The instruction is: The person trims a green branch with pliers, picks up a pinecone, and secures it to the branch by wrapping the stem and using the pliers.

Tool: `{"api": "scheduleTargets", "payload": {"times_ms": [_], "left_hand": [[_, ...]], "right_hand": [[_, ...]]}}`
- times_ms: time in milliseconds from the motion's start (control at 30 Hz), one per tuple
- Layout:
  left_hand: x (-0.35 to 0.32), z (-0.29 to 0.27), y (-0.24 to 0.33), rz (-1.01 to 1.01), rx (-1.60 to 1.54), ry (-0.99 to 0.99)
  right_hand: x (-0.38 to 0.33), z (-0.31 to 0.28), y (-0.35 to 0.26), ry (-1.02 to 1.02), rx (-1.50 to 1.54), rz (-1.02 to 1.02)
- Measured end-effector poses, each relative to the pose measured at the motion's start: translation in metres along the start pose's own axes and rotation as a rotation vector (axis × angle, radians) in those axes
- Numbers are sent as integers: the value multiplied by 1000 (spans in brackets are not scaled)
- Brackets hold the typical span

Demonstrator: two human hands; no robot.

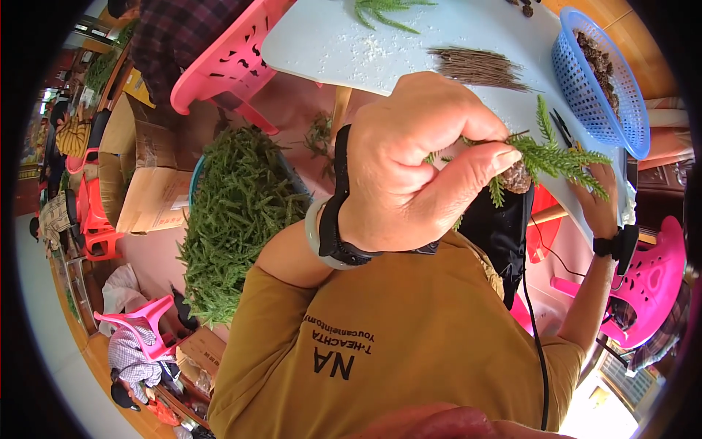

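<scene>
My left hand (420, 164) is raised close in the middle of the view, thumb and forefinger pinched together. Between them is a green artificial pine sprig (552, 154), with a brown pine cone (517, 178) against its stems just past the thumb tip. My right hand (598, 205) is lower and farther off, at the right edge of the table. The sprig covers its fingers, so their grip does not show. Black-handled pliers or scissors (561, 128) lie on the table near that hand. A bundle of thin brown stems (479, 67) rests beyond my left hand.
A blue plastic basket (635, 110) of pine cones stands at the right on the white table (314, 40). White crumbs and another sprig (387, 11) lie there too. Left of me are a heaped tub of green sprigs (238, 212), a cardboard box (153, 183) and pink chairs (227, 62). Other people sit nearby.
</scene>
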State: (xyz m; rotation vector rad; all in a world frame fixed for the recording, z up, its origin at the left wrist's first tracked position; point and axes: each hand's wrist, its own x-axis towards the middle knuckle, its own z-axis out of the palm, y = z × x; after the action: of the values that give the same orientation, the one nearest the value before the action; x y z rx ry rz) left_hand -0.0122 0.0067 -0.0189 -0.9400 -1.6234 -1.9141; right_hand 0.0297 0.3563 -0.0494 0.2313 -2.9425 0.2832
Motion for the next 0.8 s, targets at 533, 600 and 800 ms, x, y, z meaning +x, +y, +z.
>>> {"api": "scheduleTargets", "payload": {"times_ms": [533,600,800], "left_hand": [[5,-13,7,-158,-212,-287],[5,-12,8,-206,-268,-293],[5,-11,11,-285,-360,-242]], "right_hand": [[14,-82,-79,1,903,-135],[21,-91,-85,-61,817,-232],[34,-95,-88,-205,688,-398]]}}
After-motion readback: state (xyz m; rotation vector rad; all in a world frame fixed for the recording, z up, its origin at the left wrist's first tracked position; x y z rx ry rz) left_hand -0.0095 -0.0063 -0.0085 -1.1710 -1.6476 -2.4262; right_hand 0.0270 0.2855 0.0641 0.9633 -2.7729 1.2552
